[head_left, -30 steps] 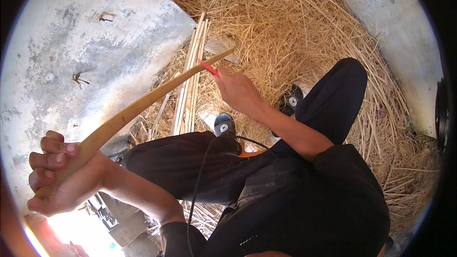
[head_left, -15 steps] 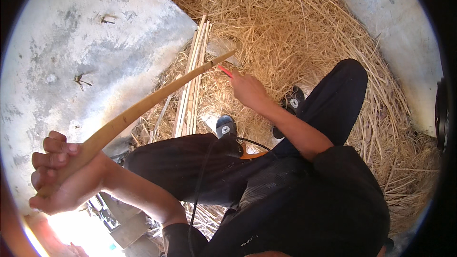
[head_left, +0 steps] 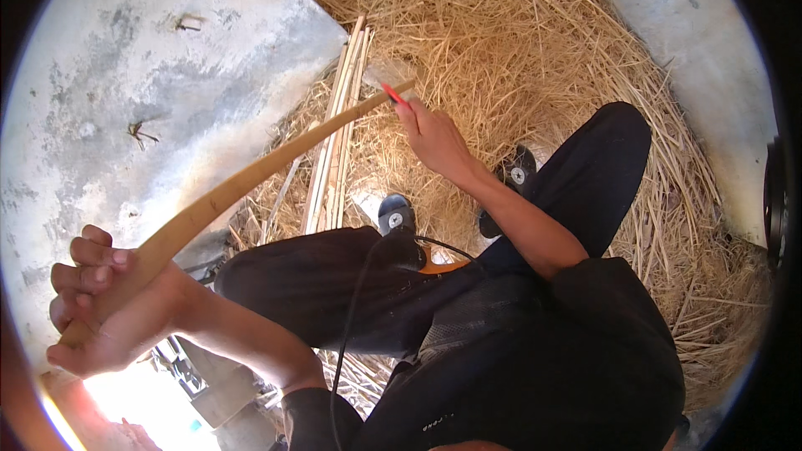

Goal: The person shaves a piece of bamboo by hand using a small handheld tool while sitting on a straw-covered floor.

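One red tool advanced, right fingers pinching it; left fingers clasp one strip.

A straw-strewn floor lies between a blotchy grey-white wall, left, and a pale wall, right; white light glares at lower left.

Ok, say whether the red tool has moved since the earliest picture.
Yes: the red tool in the right hand has moved up and to the right in the picture, away from the pale sticks on the ground.
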Tool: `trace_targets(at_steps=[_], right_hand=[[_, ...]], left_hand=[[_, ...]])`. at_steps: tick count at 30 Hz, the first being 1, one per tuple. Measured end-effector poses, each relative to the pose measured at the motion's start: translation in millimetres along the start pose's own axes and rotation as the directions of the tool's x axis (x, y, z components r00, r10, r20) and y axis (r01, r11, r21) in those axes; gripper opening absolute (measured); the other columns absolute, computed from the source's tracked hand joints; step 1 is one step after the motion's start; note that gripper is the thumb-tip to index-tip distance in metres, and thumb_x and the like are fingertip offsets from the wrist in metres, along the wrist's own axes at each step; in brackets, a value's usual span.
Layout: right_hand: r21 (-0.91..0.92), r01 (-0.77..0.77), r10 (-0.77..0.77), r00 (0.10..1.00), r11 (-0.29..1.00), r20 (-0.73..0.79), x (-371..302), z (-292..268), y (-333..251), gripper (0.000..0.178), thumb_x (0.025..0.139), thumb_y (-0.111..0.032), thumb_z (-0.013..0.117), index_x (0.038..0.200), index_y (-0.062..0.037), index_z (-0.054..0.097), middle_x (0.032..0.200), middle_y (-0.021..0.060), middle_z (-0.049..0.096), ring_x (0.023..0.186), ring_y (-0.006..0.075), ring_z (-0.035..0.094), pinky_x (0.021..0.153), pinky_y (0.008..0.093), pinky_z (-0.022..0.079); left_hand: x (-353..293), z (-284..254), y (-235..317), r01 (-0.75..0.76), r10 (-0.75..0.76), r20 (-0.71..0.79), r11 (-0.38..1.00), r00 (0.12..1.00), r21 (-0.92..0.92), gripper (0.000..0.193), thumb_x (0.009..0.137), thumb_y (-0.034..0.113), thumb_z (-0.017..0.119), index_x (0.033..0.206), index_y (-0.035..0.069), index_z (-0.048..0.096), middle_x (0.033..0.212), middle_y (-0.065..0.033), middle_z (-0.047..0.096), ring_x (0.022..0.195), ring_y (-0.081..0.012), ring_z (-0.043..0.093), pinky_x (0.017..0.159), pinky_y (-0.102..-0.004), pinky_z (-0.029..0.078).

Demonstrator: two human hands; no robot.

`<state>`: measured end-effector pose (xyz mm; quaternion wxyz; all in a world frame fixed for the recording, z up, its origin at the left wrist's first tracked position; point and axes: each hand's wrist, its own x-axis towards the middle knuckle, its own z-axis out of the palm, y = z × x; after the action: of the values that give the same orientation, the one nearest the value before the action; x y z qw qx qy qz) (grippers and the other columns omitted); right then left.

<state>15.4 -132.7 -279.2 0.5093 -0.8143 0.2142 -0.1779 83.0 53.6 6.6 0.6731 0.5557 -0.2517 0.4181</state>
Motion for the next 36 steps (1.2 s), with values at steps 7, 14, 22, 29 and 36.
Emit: trace_targets(at_steps=[7,14,22,29,36], right_hand=[[-0.15,-0.027,0.049,0.988,0.988,0.143,-14,13,3,0.037,0.096,-0.033,0.039,0.099,0.0012,0.051,0.056,0.0204,0.053,0.053,0.0368,0.056,0.052,0.0469,0.041],[0.053,0.006,-0.01,0.996,0.999,0.084,-8,-21,-40,0.037,0.096,-0.031,0.042,0.103,0.005,0.047,0.056,0.0215,0.051,0.053,0.0389,0.054,0.052,0.0473,0.04],[0.213,-0.16,0.121,0.975,0.964,0.185,-31,37,-16,0.029,0.097,-0.027,0.04,0.096,0.0017,0.045,0.051,0.0162,0.043,0.044,0.0308,0.048,0.046,0.0428,0.033],[0.172,-0.118,0.109,0.992,0.978,0.06,-38,54,2,0.028,0.096,-0.023,0.039,0.102,0.0037,0.042,0.055,0.0257,0.052,0.053,0.0435,0.055,0.051,0.0503,0.04],[0.3,-0.034,0.038,0.999,0.953,-0.007,-23,13,-38,0.026,0.095,-0.022,0.041,0.099,0.0033,0.043,0.054,0.024,0.051,0.054,0.0406,0.055,0.051,0.0505,0.039]], left_hand=[[2,3,-2,0.067,-0.067,-0.001,0.997,0.998,-0.035,0.041,0.082,0.045,0.035,0.06,0.01,0.034,0.048,-0.0053,0.027,0.046,-0.0179,0.028,0.053,-0.0336,0.027],[-4,7,1,0.09,-0.086,-0.064,0.994,0.994,0.067,0.037,0.08,0.04,0.035,0.062,0.008,0.034,0.048,-0.0061,0.025,0.047,-0.0173,0.026,0.053,-0.0323,0.028],[-10,20,3,0.019,-0.006,-0.117,0.994,0.993,0.112,0.037,0.078,0.041,0.034,0.073,0.004,0.04,0.048,-0.0074,0.025,0.047,-0.0175,0.028,0.054,-0.0331,0.029],[-18,30,3,-0.126,0.147,-0.093,0.971,0.985,0.204,0.05,0.087,0.05,0.029,0.084,0.001,0.038,0.052,-0.0113,0.03,0.047,-0.017,0.028,0.046,-0.027,0.027],[-15,25,-3,-0.294,0.287,0.084,0.852,0.954,0.432,0.053,0.093,0.057,0.031,0.077,0.007,0.025,0.054,-0.0134,0.041,0.046,-0.0134,0.034,0.042,-0.0222,0.024]])
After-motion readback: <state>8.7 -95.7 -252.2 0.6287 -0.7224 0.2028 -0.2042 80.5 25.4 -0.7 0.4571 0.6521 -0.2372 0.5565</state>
